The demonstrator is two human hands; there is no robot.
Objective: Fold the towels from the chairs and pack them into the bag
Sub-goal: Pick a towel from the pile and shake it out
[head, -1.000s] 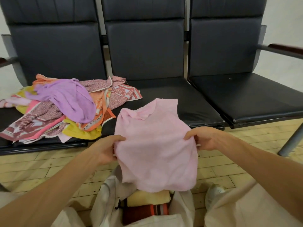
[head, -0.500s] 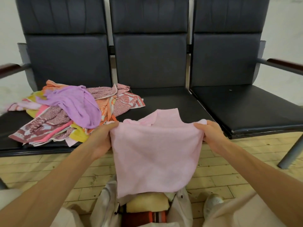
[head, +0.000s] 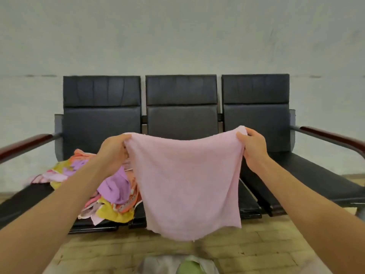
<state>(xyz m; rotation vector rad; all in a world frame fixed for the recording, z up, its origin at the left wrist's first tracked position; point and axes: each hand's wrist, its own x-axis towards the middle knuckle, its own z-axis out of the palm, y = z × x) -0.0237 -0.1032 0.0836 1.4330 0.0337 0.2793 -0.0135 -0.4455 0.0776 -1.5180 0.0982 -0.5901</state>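
Observation:
A pale pink towel [head: 187, 184] hangs spread out in front of me, held up by its two top corners. My left hand [head: 113, 152] pinches the left corner and my right hand [head: 253, 148] pinches the right corner. Behind my left arm a heap of towels [head: 112, 191] in purple, yellow, orange and patterned pink lies on the left seat. At the bottom edge the white bag [head: 158, 264] shows only its top, with something light green inside.
A row of three black chairs [head: 181, 115] stands against a pale wall, with wooden armrests [head: 331, 138] at both ends. The middle and right seats hold nothing. The floor [head: 246, 250] is worn wooden boards.
Both hands have lifted the pink towel higher and pulled it wider, so it now hangs flat. The view has tilted up, showing the wall and less of the bag.

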